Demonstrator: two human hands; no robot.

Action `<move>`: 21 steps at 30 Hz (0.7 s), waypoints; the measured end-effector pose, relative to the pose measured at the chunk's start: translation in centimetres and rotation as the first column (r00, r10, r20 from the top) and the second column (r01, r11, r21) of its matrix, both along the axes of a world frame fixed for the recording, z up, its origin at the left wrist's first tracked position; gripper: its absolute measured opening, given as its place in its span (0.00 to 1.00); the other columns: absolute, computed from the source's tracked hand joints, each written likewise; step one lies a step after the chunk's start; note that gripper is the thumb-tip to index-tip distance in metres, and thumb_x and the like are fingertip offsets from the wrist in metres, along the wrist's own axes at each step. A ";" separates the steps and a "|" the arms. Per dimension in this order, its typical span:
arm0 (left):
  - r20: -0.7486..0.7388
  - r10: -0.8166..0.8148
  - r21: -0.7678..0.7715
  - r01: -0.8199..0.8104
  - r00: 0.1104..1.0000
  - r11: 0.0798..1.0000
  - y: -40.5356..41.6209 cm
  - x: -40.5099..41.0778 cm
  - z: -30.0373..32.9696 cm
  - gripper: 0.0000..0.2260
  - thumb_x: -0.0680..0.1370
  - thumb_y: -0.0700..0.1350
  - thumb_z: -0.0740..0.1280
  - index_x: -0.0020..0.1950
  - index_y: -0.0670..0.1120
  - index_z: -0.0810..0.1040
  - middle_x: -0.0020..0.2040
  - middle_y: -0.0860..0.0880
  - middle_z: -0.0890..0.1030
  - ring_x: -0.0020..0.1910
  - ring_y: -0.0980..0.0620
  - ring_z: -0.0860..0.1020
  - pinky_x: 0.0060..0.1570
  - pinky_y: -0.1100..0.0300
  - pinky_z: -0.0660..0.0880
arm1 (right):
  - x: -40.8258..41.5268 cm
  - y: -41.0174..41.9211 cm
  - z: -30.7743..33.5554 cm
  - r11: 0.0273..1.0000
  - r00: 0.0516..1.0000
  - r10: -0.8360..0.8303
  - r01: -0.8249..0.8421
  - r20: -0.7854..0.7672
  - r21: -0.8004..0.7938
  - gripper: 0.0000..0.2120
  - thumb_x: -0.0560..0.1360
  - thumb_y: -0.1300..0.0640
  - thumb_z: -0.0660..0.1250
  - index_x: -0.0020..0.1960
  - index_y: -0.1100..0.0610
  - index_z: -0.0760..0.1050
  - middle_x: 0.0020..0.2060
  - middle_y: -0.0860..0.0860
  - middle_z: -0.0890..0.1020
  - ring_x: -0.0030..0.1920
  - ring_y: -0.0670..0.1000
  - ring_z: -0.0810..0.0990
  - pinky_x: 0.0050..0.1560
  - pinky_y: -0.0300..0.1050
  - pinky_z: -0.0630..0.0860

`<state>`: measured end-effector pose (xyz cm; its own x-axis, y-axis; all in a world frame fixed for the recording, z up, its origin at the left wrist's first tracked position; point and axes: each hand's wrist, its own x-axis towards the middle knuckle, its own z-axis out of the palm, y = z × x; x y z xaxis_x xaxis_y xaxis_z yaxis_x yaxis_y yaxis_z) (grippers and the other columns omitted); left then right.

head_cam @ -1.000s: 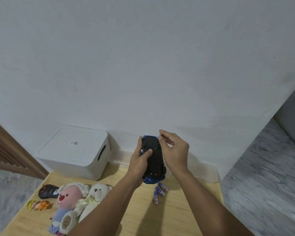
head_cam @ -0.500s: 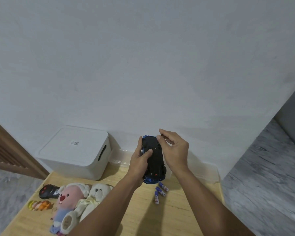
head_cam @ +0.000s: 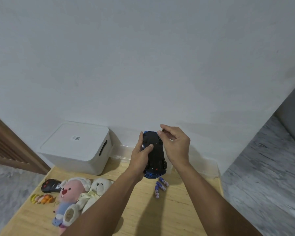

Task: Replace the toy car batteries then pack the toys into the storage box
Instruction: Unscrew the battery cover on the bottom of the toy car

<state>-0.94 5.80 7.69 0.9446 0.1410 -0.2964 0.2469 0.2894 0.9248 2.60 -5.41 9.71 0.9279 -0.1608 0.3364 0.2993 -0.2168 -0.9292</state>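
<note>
While the left hand point(head_cam: 140, 156) grips the blue toy car point(head_cam: 155, 155) upside down above the wooden table point(head_cam: 143, 210), thumb pressed on its black underside, the right hand point(head_cam: 174, 144) pinches a small dark thing at the car's far end between thumb and forefinger; what that thing is I cannot tell. Three loose blue batteries point(head_cam: 161, 186) lie on the table just below the car. At the table's far left corner stands the white storage box point(head_cam: 78, 147), lid on. Near it lie a black remote control point(head_cam: 51, 185), a pink plush toy point(head_cam: 70, 196), a white plush bear point(head_cam: 94, 191) touching it, and a small orange-and-yellow toy point(head_cam: 41, 198).
</note>
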 end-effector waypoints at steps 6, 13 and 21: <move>-0.009 0.008 0.002 -0.008 1.000 1.000 0.2 0.0 -0.2 0.28 0.81 0.42 0.63 0.76 0.63 0.60 0.60 0.53 0.77 0.56 0.45 0.80 0.58 0.43 0.77 | 0.2 0.1 -0.2 1.000 0.998 0.015 -0.015 -0.053 0.000 0.11 0.76 0.66 0.66 0.56 0.57 0.81 0.44 0.47 0.84 0.46 0.40 0.82 0.49 0.28 0.76; -0.009 0.017 -0.011 -0.018 1.000 1.000 0.0 0.0 0.0 0.27 0.81 0.41 0.63 0.75 0.63 0.61 0.59 0.50 0.78 0.54 0.45 0.80 0.51 0.48 0.81 | 0.0 0.3 -0.2 1.000 1.000 0.006 -0.006 -0.025 -0.003 0.10 0.73 0.61 0.71 0.55 0.54 0.82 0.44 0.46 0.84 0.43 0.41 0.82 0.47 0.31 0.77; -0.014 0.008 0.011 -0.008 1.000 1.000 0.1 0.0 -0.2 0.28 0.80 0.41 0.64 0.75 0.63 0.60 0.60 0.52 0.78 0.56 0.45 0.80 0.57 0.45 0.78 | 0.3 0.1 -0.3 0.997 0.999 0.020 -0.018 -0.025 0.081 0.14 0.77 0.68 0.61 0.53 0.51 0.77 0.44 0.47 0.82 0.44 0.44 0.82 0.47 0.35 0.78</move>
